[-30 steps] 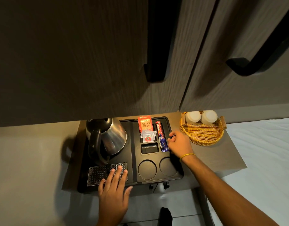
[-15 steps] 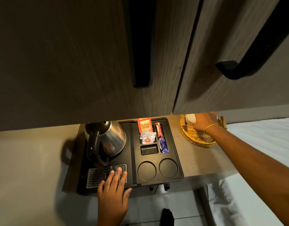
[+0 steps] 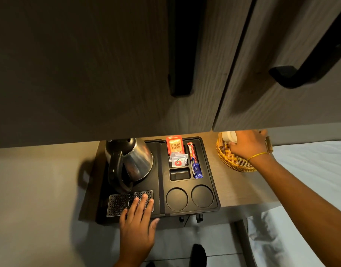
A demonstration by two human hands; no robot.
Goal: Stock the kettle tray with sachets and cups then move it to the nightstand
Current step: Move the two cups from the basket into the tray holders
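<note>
Black plastic makes up the kettle tray (image 3: 159, 170), which sits on the wooden tabletop (image 3: 241, 189) with a steel kettle (image 3: 131, 160) on its left half. The left hand (image 3: 137, 226) lies flat at the tray's 7 o'clock corner — fingers (image 3: 140, 205) spread loosely and pressed on the perforated drip grate (image 3: 119, 202), gripping nothing. The right hand (image 3: 246, 145) reaches to the wicker basket (image 3: 229, 160) at 2 o'clock of the tray, its fingers curled over a white cup (image 3: 229, 136); whether they have closed on it cannot be told. An orange sachet (image 3: 174, 145) reads "CLASSIC ASSAM". Below it lies a white sachet (image 3: 178, 160) with a red apple mark; its small print is illegible. Stick sachets (image 3: 194, 160) fill the slot beside them — wording unreadable. Both round cup wells (image 3: 189, 198) at 5 o'clock are empty. Cabinet doors (image 3: 127, 64) hide the basket's far edge.
</note>
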